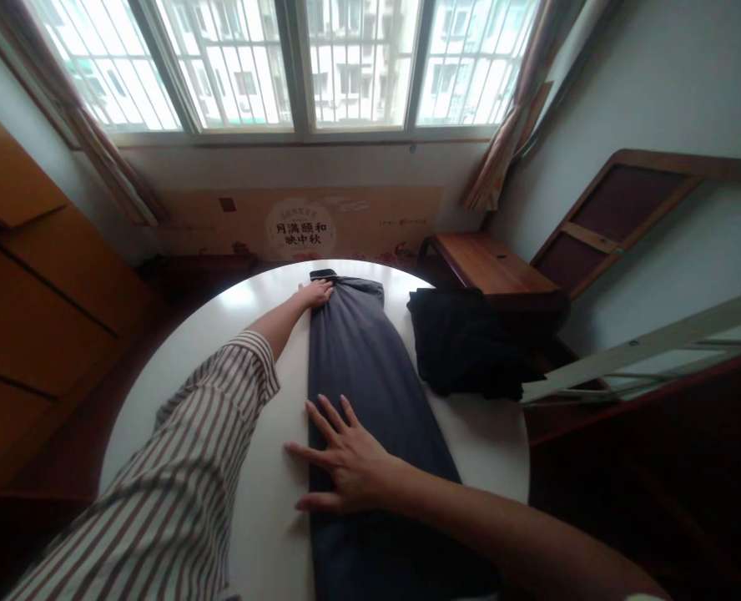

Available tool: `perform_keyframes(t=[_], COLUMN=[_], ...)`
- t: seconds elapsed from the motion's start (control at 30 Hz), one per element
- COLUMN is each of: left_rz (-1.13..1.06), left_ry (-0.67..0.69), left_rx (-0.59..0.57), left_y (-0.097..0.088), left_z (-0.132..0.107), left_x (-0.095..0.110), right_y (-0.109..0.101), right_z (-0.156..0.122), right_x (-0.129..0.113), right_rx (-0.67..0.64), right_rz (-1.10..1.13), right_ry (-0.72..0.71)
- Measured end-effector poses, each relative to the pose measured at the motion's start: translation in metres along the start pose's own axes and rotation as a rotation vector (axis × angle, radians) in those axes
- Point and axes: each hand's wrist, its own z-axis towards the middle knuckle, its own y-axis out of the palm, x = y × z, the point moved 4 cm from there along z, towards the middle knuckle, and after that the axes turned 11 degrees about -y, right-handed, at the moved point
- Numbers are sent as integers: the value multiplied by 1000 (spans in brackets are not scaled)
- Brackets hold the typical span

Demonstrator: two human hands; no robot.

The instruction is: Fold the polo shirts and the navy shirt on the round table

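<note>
A pair of dark grey trousers [376, 367] lies lengthwise, legs together, on a round white table [276, 426]. The waist end, with a black band, points toward the window, and some cloth bulges out to its right. My left hand [317, 292] rests on the cloth just below the waistband, fingers laid out flat. Nearer to me, my right hand [349, 459] is spread on the trouser leg. Its thumb and index finger reach past the left edge over the tabletop. The lower end of the trousers runs out of the bottom of the view.
Black folded clothing [464, 342] sits at the table's right edge. Beyond it stand a brown wooden side table [496, 263] and a leaning wooden panel [608, 221]. Orange-brown cabinets [38, 292] are on the left. A printed cardboard sheet [370, 217] lies under the barred window.
</note>
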Motion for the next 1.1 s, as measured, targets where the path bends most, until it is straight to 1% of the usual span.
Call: perform_keyframes(t=[0.07, 0.13, 0.17, 0.2, 0.23, 0.27, 0.3, 0.33, 0.4, 0.43, 0.47, 0.5, 0.53, 0.57, 0.6, 0.63, 0.7, 0.77, 0.83, 0.9, 0.97, 1.03, 1.1], left_rz=[4, 10, 11, 3, -20, -57, -110, -174, -250, -250, -216, -192, -176, -147, -121, -92, -34, 16, 68, 84, 16, -112, -214], left_ry=[3, 12, 28, 71, 140, 234, 364, 472, 646, 723, 809, 859, 887, 912, 920, 927, 934, 954, 999, 1047, 1026, 938, 868], left_rx=[12, 48, 86, 133, 180, 219, 229, 193, 54, -29, -124, -177, -165, -136, -82, -19, 82, 140, 174, 225, 291, 332, 349], left_y=[-7, -14, -17, -19, -20, -20, -17, -12, 3, 11, 21, 28, 33, 38, 41, 43, 47, 51, 53, 54, 51, 47, 43], left_z=[-4, -18, -30, -48, -72, -102, -139, -180, -270, -315, -357, -393, -422, -444, -458, -467, -473, -471, -468, -467, -466, -463, -461], left_x=[8, 16, 20, 24, 28, 32, 35, 36, 33, 30, 27, 23, 19, 15, 12, 10, 9, 11, 16, 20, 23, 23, 22], right_y=[-1, -4, -6, -9, -11, -13, -14, -13, -8, -4, 0, 4, 7, 10, 12, 15, 17, 17, 18, 18, 15, 10, 3], right_z=[-3, -15, -26, -41, -59, -80, -102, -125, -167, -184, -198, -208, -215, -219, -221, -221, -218, -216, -217, -218, -219, -216, -210], right_x=[-5, -12, -16, -20, -23, -27, -29, -31, -35, -36, -37, -39, -40, -41, -43, -44, -46, -44, -39, -34, -32, -33, -38], right_rx=[-2, 6, 13, 25, 37, 45, 53, 50, 50, 62, 85, 113, 143, 170, 184, 189, 199, 225, 264, 323, 388, 459, 511], right_rz=[6, 28, 40, 46, 46, 40, 28, 12, -29, -50, -67, -79, -88, -92, -92, -91, -98, -108, -115, -142, -201, -284, -348], right_ry=[4, 18, 32, 53, 77, 102, 126, 143, 161, 160, 153, 140, 125, 106, 82, 60, 34, 50, 86, 71, 15, -42, -100])
